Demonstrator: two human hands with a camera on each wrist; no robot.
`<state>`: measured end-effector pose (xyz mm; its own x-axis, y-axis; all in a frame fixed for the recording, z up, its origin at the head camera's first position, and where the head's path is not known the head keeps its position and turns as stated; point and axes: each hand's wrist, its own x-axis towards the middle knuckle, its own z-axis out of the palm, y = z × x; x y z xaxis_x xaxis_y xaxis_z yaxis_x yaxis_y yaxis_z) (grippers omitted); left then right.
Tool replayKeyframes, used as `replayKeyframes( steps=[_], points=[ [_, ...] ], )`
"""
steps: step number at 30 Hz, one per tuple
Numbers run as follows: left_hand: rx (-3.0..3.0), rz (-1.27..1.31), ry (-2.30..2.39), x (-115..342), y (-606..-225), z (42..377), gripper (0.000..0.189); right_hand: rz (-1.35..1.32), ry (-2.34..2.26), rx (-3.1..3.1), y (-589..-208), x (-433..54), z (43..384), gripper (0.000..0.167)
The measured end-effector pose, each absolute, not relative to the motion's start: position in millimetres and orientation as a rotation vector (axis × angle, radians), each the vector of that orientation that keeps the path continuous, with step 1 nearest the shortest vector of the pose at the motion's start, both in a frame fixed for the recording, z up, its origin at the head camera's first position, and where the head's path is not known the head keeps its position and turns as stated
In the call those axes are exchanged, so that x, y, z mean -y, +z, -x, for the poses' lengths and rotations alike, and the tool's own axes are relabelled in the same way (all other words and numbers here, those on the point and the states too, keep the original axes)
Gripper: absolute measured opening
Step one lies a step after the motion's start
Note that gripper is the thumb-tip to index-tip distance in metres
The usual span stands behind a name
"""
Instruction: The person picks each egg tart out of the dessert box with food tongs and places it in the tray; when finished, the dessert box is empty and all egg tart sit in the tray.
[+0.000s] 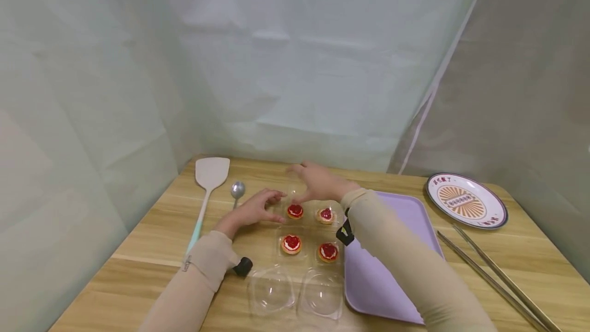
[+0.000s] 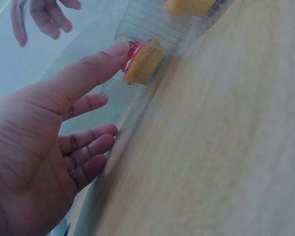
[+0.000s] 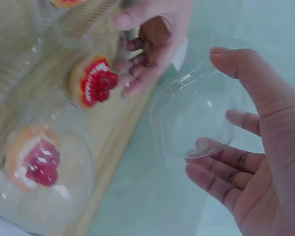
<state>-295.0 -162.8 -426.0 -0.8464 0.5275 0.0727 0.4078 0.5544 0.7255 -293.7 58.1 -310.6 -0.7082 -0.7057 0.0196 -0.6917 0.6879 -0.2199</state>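
Several small red-topped tarts point(image 1: 291, 244) sit in the compartments of a clear plastic clamshell container point(image 1: 310, 234). My right hand point(image 1: 319, 182) is at the back-left compartment, holding its raised clear domed lid point(image 3: 187, 115) between thumb and fingers. Beside that compartment, my left hand point(image 1: 258, 210) reaches in from the left with fingers loosely spread. In the left wrist view its thumb tip overlaps the back-left tart point(image 2: 143, 64). A clear dome covers the back-right tart point(image 3: 34, 162) in the right wrist view. Two domed lids point(image 1: 273, 291) lie folded back at the front.
A purple tray point(image 1: 401, 270) lies right of the container, partly under my right forearm. Farther right are a patterned plate point(image 1: 466, 201) and long metal tongs point(image 1: 493, 275). On the left lie a white spatula point(image 1: 212, 172) and a metal spoon point(image 1: 237, 189). Fabric hangs behind the table.
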Motion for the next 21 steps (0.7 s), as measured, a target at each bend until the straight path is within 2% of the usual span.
replayKeyframes(
  steps=[11,21],
  points=[
    [-2.624,-0.81,1.177,163,-426,297,0.069,1.145,-0.521,-2.892,-296,-67,308,0.079],
    [-2.629,-0.809,1.181,162,-428,296,0.07,1.055,-0.742,-2.853,-314,-73,322,0.076]
  ],
)
